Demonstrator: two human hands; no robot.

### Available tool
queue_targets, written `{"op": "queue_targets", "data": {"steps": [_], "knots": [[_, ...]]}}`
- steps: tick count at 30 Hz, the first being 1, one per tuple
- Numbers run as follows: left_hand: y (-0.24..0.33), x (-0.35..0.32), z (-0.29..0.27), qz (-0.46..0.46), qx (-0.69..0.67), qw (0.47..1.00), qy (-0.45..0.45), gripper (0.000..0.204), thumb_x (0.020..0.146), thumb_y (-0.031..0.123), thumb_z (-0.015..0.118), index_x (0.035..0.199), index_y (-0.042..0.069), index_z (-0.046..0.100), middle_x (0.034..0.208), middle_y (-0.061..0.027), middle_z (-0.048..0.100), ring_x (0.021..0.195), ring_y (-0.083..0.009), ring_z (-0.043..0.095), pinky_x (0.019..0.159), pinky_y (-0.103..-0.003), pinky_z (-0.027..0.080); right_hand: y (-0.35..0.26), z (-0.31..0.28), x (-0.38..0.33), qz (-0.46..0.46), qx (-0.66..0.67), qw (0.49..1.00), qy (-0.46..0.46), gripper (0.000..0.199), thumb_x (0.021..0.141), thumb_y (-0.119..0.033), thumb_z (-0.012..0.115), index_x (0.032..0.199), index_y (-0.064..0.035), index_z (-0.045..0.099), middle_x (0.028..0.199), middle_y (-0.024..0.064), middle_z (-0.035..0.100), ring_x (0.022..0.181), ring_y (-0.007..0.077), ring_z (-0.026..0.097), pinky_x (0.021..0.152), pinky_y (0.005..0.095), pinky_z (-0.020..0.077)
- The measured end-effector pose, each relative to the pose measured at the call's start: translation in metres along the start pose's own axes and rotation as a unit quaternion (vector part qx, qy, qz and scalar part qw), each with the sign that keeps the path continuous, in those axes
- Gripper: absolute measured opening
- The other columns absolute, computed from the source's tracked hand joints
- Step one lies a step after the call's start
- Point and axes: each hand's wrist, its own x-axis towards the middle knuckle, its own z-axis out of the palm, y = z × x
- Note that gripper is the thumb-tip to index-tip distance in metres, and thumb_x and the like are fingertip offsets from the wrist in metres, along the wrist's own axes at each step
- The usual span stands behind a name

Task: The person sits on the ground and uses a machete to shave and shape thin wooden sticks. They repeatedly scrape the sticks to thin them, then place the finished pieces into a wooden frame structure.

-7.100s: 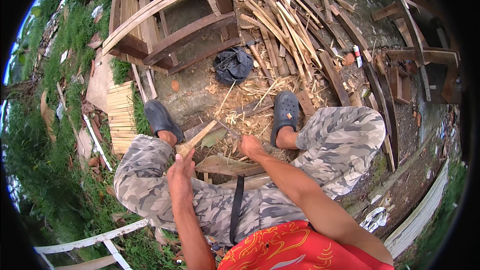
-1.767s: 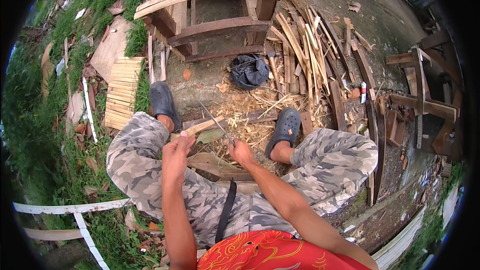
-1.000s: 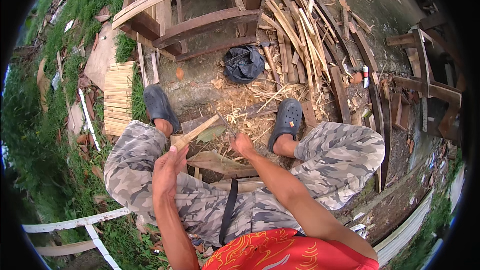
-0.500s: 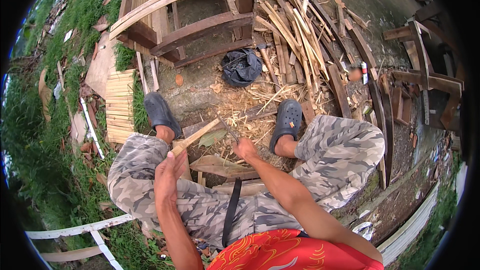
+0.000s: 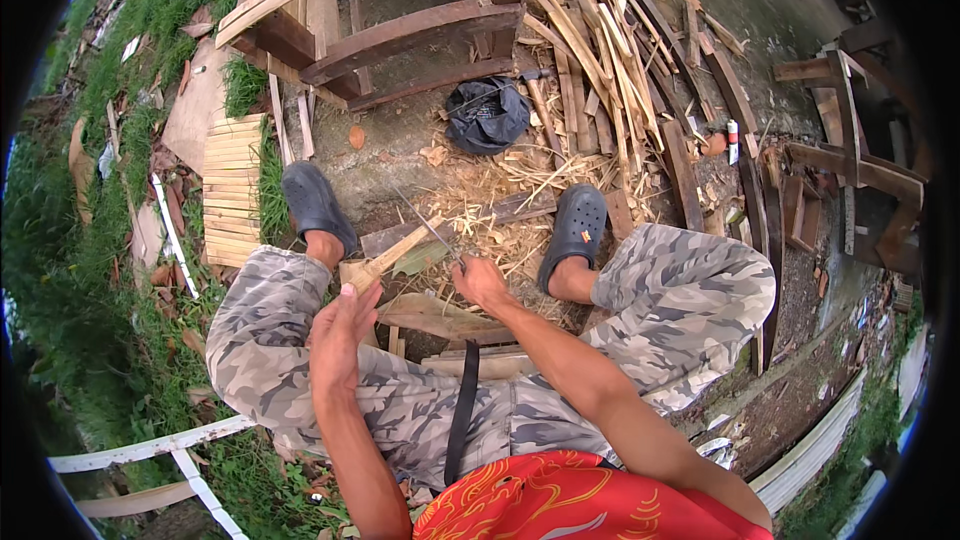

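My left hand [image 5: 340, 335] is closed around the lower end of a pale bamboo strip [image 5: 395, 254], which points up and to the right between my knees. In my right hand [image 5: 483, 283] is a knife with a long, thin blade [image 5: 420, 213]. The blade slants up to the left and crosses the strip near its far tip. My right fingers hide most of the knife's handle. Below the strip lie a brown board piece [image 5: 440, 318] and a green leaf, with pale shavings [image 5: 500, 240] scattered around.
A wooden frame [image 5: 410, 40] stands ahead, beside a black bag [image 5: 487, 118] and a hammer [image 5: 545, 120]. Split strips [image 5: 610, 70] pile up at the right. Bamboo slats [image 5: 232, 195] lie in a row at the left. A white metal frame [image 5: 150, 455] is at lower left.
The knife blade has swung across the strip and now extends to the upper left beyond it. My right hand has shifted slightly left and still grips the knife; the left keeps its hold.
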Motion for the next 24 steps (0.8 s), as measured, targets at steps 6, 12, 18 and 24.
{"op": "queue_targets", "data": {"steps": [6, 12, 18, 24], "knots": [[0.001, 0.001, -0.001, 0.005, 0.006, 1.000, 0.011, 0.061, 0.105, 0.044, 0.053, 0.129, -0.012, 0.056, 0.134, -0.0228, 0.063, 0.130, -0.0287, 0.058, 0.108, -0.041, 0.043, 0.003, 0.001, 0.000, 0.011, -0.013, 1.000, -0.009, 0.034, 0.094, -0.030, 0.054, 0.095, 0.0006, 0.067, 0.083, 0.0286, 0.069, 0.084, 0.0467, 0.068, 0.081, 0.0530, 0.0547], [0.002, 0.000, 0.002, 0.004, 0.022, 1.000, 0.008, 0.062, 0.105, 0.044, 0.052, 0.128, -0.013, 0.057, 0.134, -0.0222, 0.063, 0.131, -0.0285, 0.058, 0.109, -0.040, 0.042, 0.018, 0.015, -0.009, -0.067, 0.013, 0.997, 0.032, 0.034, 0.093, -0.029, 0.054, 0.095, 0.0026, 0.067, 0.075, 0.0291, 0.067, 0.075, 0.0475, 0.068, 0.069, 0.0536, 0.0536], [0.002, 0.000, -0.005, 0.005, 0.009, 1.000, 0.010, 0.061, 0.106, 0.044, 0.052, 0.128, -0.012, 0.056, 0.135, -0.0230, 0.062, 0.131, -0.0297, 0.057, 0.110, -0.041, 0.043, 0.038, 0.030, 0.002, 0.098, -0.034, 0.993, 0.058, 0.030, 0.094, -0.027, 0.053, 0.091, -0.0001, 0.065, 0.076, 0.0292, 0.066, 0.077, 0.0483, 0.066, 0.074, 0.0545, 0.0527], [-0.002, -0.003, -0.006, -0.009, 0.004, 1.000, 0.002, 0.063, 0.106, 0.045, 0.051, 0.132, -0.013, 0.053, 0.137, -0.0243, 0.061, 0.131, -0.0301, 0.057, 0.110, -0.040, 0.042, 0.041, 0.036, -0.013, -0.003, 0.016, 0.999, 0.050, 0.031, 0.093, -0.028, 0.055, 0.099, 0.0000, 0.067, 0.083, 0.0305, 0.068, 0.083, 0.0493, 0.067, 0.079, 0.0552, 0.0540]]}}
